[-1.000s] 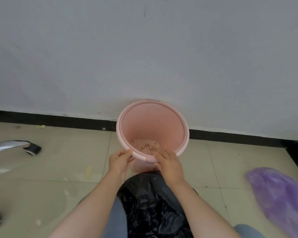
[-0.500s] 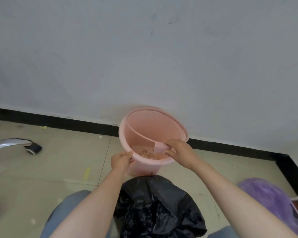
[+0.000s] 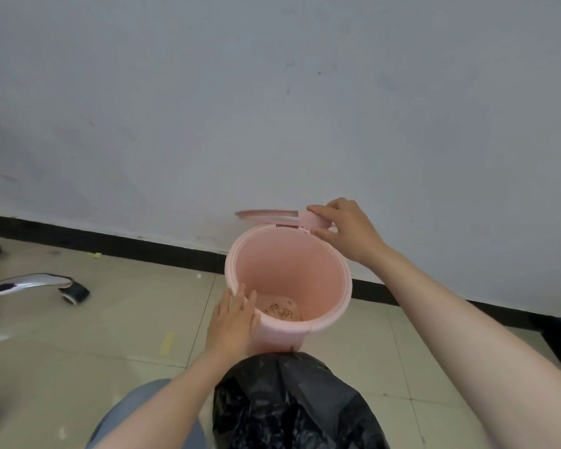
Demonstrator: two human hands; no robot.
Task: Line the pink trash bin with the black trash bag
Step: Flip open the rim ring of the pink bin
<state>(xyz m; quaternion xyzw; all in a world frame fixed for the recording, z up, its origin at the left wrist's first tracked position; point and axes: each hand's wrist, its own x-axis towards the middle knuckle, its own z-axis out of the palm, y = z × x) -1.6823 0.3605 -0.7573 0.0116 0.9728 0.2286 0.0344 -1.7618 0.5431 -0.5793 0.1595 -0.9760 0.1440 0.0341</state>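
Observation:
The pink trash bin [image 3: 331, 280] stands upright on the floor against the wall, with bits of brown debris on its bottom. Its pink rim ring [image 3: 269, 215] is lifted off and hangs tilted above the bin's far edge. My right hand [image 3: 347, 228] grips the ring at its right end. My left hand [image 3: 234, 319] rests on the bin's near left rim, fingers over the edge. The black trash bag [image 3: 292, 406] lies crumpled in my lap, just in front of the bin, touched by neither hand.
A white wall with a black baseboard [image 3: 143, 247] runs behind the bin. A chrome chair leg with a caster [image 3: 73, 291] lies at the left. The tiled floor carries small scraps, including a yellow piece [image 3: 166, 343]. My grey trouser knee [image 3: 136, 413] is at the bottom.
My right hand has pulled the ring out of the bin and raised it up and back, above the far rim. My left hand shifted onto the bin's near left rim.

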